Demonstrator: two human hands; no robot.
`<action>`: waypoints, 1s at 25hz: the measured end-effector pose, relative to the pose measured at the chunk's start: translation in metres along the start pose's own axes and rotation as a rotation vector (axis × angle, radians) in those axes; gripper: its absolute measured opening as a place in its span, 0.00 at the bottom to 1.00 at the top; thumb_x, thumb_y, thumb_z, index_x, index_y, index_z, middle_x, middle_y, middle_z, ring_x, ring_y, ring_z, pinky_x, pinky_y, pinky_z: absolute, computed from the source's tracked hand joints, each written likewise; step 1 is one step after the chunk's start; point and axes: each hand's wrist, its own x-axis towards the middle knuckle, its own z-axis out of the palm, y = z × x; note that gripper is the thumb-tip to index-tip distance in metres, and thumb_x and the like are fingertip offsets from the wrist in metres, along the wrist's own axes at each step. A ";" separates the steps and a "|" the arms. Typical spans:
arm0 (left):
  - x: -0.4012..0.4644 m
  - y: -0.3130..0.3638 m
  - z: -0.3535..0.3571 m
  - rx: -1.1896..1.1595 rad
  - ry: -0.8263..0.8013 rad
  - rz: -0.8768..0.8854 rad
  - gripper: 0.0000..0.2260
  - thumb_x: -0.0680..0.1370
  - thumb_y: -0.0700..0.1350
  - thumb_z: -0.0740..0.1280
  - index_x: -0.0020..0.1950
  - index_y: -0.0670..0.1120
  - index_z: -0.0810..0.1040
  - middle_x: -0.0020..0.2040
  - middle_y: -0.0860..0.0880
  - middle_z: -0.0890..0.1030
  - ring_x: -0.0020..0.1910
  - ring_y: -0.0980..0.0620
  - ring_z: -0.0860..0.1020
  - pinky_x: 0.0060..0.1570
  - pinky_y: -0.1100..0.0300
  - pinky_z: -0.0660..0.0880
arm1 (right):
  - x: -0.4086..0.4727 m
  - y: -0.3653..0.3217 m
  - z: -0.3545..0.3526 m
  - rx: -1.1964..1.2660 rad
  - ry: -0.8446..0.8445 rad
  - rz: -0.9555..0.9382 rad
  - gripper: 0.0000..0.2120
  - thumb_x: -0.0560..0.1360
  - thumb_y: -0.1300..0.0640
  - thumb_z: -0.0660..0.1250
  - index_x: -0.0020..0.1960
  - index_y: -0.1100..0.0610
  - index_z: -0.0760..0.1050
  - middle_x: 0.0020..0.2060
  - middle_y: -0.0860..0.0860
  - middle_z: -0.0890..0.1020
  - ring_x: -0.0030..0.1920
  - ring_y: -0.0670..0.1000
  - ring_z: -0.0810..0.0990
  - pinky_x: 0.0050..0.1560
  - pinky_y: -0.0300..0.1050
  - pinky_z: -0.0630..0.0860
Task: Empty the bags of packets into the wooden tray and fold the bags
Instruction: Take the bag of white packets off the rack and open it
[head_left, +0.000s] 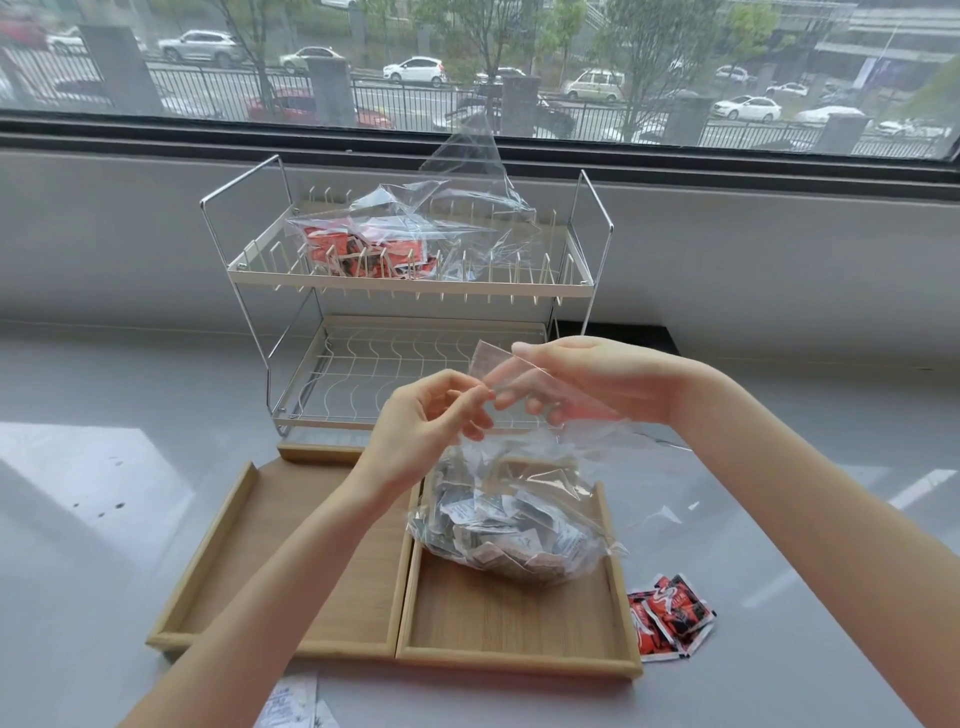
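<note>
Soft, even daylight comes in through the window (467, 62) ahead of me, bright but overcast. Pale window reflections glare off the glossy grey table (93, 467), and shadows under my arms are faint. The wide lens bows the window frame toward the edges. The street outside looks hazy, perhaps from rain on the glass.

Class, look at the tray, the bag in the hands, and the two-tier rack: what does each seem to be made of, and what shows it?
Tray: pale wood or wood veneer, matte; grain lines show.
Bag: thin clear plastic film, glossy; the packets inside show through it, and it creases.
Rack: probably metal wire, shiny frame with cream-coated shelves; thin bent rods glint.
</note>
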 end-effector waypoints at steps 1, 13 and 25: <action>0.000 -0.001 0.000 0.015 0.008 0.002 0.06 0.75 0.45 0.64 0.41 0.45 0.79 0.31 0.53 0.81 0.29 0.61 0.78 0.33 0.73 0.72 | 0.000 0.000 0.001 -0.006 -0.011 -0.005 0.18 0.78 0.44 0.52 0.54 0.49 0.79 0.43 0.43 0.82 0.41 0.43 0.76 0.44 0.40 0.70; 0.002 0.003 0.005 0.042 0.026 -0.002 0.08 0.73 0.48 0.67 0.34 0.50 0.77 0.25 0.55 0.80 0.26 0.60 0.76 0.33 0.71 0.72 | -0.001 0.004 0.003 -0.022 0.027 -0.121 0.11 0.76 0.54 0.61 0.53 0.54 0.79 0.43 0.45 0.83 0.45 0.41 0.81 0.46 0.35 0.75; -0.002 0.001 0.000 0.009 0.017 0.020 0.04 0.72 0.44 0.68 0.37 0.47 0.77 0.25 0.56 0.79 0.24 0.61 0.74 0.29 0.74 0.68 | -0.008 0.002 -0.004 0.371 -0.040 -0.013 0.15 0.79 0.52 0.55 0.48 0.56 0.79 0.40 0.50 0.85 0.39 0.43 0.82 0.46 0.36 0.79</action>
